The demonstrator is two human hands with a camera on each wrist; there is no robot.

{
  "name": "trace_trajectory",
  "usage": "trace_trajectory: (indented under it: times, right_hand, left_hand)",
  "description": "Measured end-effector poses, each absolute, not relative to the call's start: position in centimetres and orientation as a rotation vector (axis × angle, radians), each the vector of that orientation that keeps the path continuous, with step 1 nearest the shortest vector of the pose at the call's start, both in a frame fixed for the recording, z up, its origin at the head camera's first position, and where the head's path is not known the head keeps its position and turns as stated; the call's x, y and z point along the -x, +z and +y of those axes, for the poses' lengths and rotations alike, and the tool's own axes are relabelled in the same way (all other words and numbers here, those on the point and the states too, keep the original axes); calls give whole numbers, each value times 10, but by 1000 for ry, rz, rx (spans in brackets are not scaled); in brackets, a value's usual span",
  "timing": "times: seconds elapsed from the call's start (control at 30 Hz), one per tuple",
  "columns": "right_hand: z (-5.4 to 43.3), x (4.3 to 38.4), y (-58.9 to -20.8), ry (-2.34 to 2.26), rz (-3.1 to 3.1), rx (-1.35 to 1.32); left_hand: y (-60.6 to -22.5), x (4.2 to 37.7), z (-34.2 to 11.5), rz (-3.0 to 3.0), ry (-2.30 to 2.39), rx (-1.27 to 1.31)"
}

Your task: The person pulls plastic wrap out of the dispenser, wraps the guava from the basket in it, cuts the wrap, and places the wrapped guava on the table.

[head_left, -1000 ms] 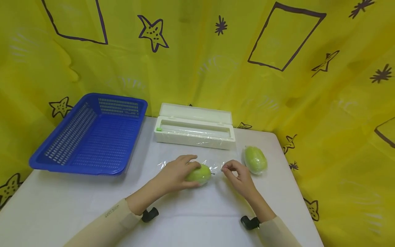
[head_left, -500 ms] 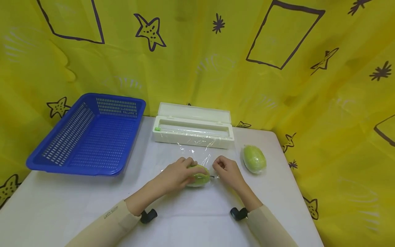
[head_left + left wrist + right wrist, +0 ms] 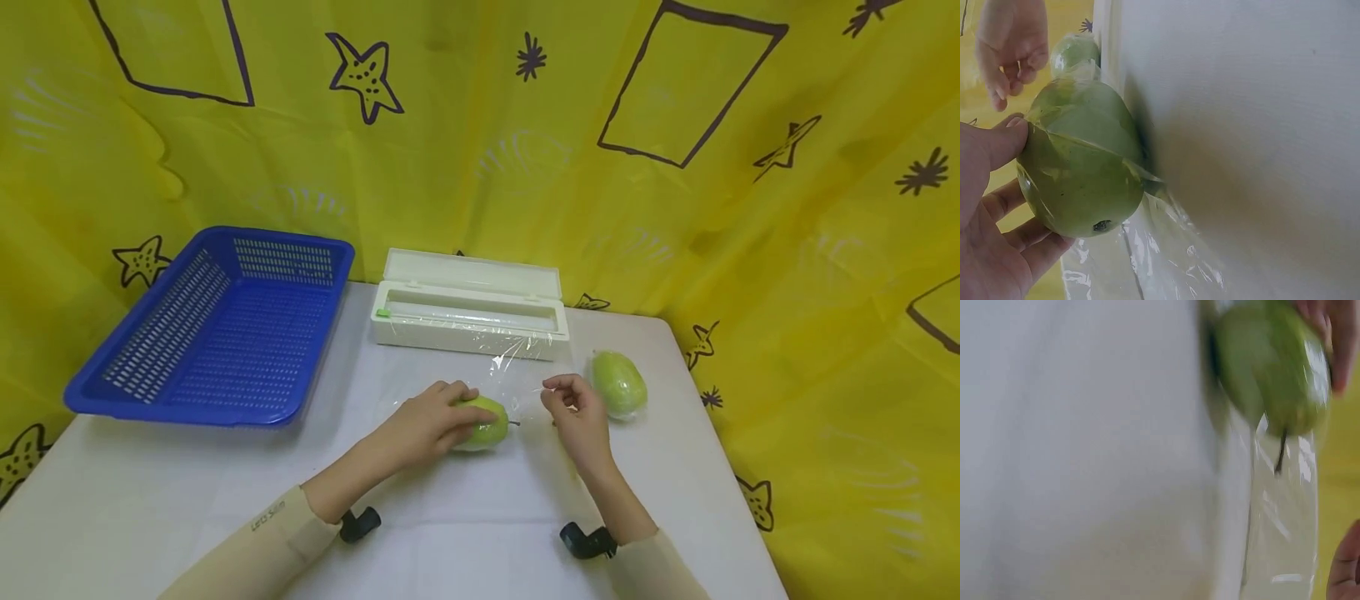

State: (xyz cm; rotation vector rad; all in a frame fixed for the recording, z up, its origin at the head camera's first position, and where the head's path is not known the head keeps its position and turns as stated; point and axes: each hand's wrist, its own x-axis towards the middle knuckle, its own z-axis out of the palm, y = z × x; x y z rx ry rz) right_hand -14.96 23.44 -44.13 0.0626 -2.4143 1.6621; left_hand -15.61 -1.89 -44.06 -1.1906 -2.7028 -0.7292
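A green pear point(image 3: 487, 429) with a thin dark stem lies on its side on the white table, the stem toward my right hand. My left hand point(image 3: 429, 427) grips it from the left, thumb and fingers around it. Clear cling film point(image 3: 1282, 534) covers the pear and spreads past the stem, creased and shiny. Right of the stem, my right hand point(image 3: 583, 421) has curled fingers, thumb and index together at the film's edge. In the left wrist view, film lies over the pear point(image 3: 1085, 181) with its dark base facing the camera.
Behind the hands stands a white cling film box point(image 3: 468, 338), lid up, with a roll inside. A second pear point(image 3: 618, 386), wrapped in film, lies right of my right hand. A blue plastic basket point(image 3: 176, 412) stands at the left. A yellow curtain point(image 3: 465, 167) hangs behind the table point(image 3: 480, 550).
My right hand moved left toward the pear's stem, then back right. The film lifted and bunched near the pear, then shifted right with it. My left hand stays on the pear.
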Motion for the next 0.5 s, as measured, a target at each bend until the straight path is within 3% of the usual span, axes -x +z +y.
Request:
trace_trajectory:
  times: [0.27, 0.5]
  right_hand:
    - [197, 122, -444, 855, -2758, -798]
    - [176, 130, -454, 708, -2980, -673]
  left_hand:
    - [-438, 158, -18, -2729, -759, 1150]
    - [-433, 146, -28, -2765, -984, 995]
